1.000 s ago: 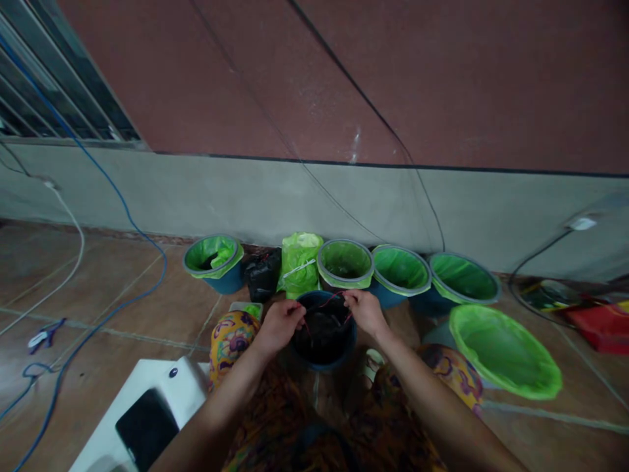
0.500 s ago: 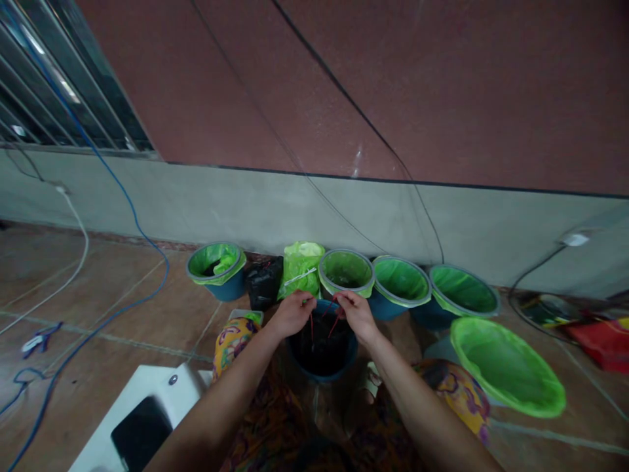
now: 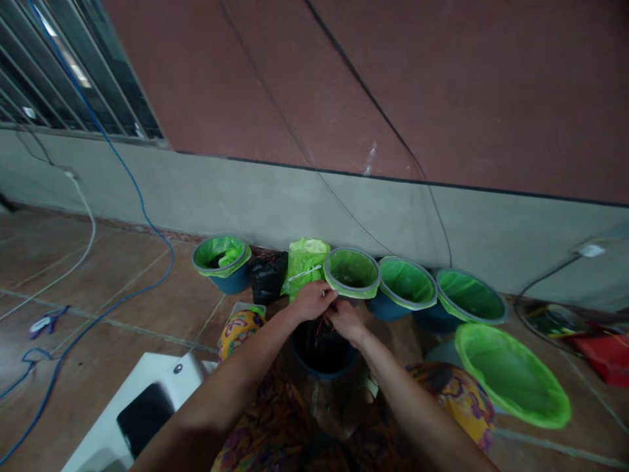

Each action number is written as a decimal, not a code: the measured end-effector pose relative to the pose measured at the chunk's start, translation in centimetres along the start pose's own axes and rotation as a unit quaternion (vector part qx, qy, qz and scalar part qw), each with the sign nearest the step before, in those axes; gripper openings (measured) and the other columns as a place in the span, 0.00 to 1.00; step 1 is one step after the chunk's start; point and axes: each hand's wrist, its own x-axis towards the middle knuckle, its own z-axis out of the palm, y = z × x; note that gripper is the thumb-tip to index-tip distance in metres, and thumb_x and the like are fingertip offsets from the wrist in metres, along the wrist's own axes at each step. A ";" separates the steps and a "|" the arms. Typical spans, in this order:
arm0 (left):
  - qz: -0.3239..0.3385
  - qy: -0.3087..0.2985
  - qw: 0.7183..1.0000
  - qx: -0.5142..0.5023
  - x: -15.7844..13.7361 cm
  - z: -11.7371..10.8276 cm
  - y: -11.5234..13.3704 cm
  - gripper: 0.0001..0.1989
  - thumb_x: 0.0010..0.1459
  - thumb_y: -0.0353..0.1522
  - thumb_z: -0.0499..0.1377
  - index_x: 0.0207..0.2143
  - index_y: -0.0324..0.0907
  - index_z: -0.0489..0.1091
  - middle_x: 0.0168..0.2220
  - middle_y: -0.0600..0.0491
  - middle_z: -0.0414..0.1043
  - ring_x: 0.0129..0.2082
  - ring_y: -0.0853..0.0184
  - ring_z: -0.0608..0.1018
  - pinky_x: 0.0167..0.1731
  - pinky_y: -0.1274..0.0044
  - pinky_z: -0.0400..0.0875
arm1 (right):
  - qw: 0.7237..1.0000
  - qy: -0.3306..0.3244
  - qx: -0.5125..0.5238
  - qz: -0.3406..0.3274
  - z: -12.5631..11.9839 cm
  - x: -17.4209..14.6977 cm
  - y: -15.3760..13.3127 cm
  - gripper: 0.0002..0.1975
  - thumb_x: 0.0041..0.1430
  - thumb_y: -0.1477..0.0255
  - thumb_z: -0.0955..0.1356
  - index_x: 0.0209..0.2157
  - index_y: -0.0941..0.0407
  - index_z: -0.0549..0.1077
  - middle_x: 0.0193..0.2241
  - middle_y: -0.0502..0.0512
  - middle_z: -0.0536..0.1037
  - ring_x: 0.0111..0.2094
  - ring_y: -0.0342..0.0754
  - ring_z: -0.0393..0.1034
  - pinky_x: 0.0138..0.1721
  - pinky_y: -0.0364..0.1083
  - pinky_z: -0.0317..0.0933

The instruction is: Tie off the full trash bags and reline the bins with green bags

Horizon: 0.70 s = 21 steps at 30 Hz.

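Note:
A blue bucket (image 3: 322, 375) stands between my knees, with a black plastic bag (image 3: 319, 351) inside it. Thin red drawstrings (image 3: 322, 326) run up from the bag to my fingers. My left hand (image 3: 313, 299) is closed in a pinch on the red string above the bucket's far side. My right hand (image 3: 345, 320) is closed on the string too, right beside the left and slightly lower. The fingertips nearly touch, and they hide part of the string and the bucket's far rim.
Green-lined buckets (image 3: 407, 285) line the wall, with a green bag (image 3: 305, 259) and a black bag (image 3: 268, 278) among them. A larger green-lined bin (image 3: 515, 373) stands right. At left are a white stool (image 3: 98, 426) bearing a phone (image 3: 145, 419), and a blue cable (image 3: 162, 282).
My hands have come together over the bucket, and the right hand is lower. The red strings that hung apart now meet between my fingers. The view has shifted slightly.

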 end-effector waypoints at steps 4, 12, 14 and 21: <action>-0.092 0.040 0.989 -0.113 -1.0 2.3 -3.9 0.13 0.61 0.36 0.49 0.35 0.40 0.71 0.32 0.51 0.73 0.34 0.65 0.73 0.39 0.74 0.67 | 0.994 0.040 0.100 0.034 -1.0 0.6 -0.3 0.17 0.55 0.60 0.64 0.19 0.56 0.66 0.15 0.48 0.67 0.18 0.39 0.56 0.20 0.40 0.50; -0.095 -0.069 0.978 -0.171 -4.2 8.0 -7.6 0.10 0.59 0.34 0.52 0.32 0.39 0.72 0.26 0.53 0.71 0.26 0.69 0.70 0.29 0.78 0.63 | 0.978 0.083 0.183 0.056 -2.5 1.3 0.3 0.20 0.50 0.52 0.68 0.27 0.57 0.72 0.17 0.47 0.69 0.18 0.40 0.59 0.21 0.41 0.53; -0.128 -0.040 0.978 -0.159 -4.2 7.9 -7.8 0.11 0.59 0.34 0.51 0.30 0.40 0.71 0.24 0.54 0.69 0.24 0.70 0.69 0.27 0.78 0.61 | 0.985 0.109 0.125 0.040 -3.8 1.2 1.4 0.19 0.52 0.53 0.68 0.30 0.57 0.74 0.20 0.50 0.73 0.22 0.44 0.66 0.26 0.43 0.60; -0.181 0.012 0.963 -0.197 -3.6 6.5 -9.3 0.14 0.59 0.37 0.51 0.29 0.39 0.73 0.24 0.53 0.74 0.24 0.70 0.71 0.29 0.78 0.64 | 0.962 0.003 -0.267 0.060 -7.0 -3.5 6.3 0.19 0.56 0.59 0.68 0.47 0.52 0.76 0.44 0.58 0.80 0.45 0.53 0.74 0.44 0.48 0.64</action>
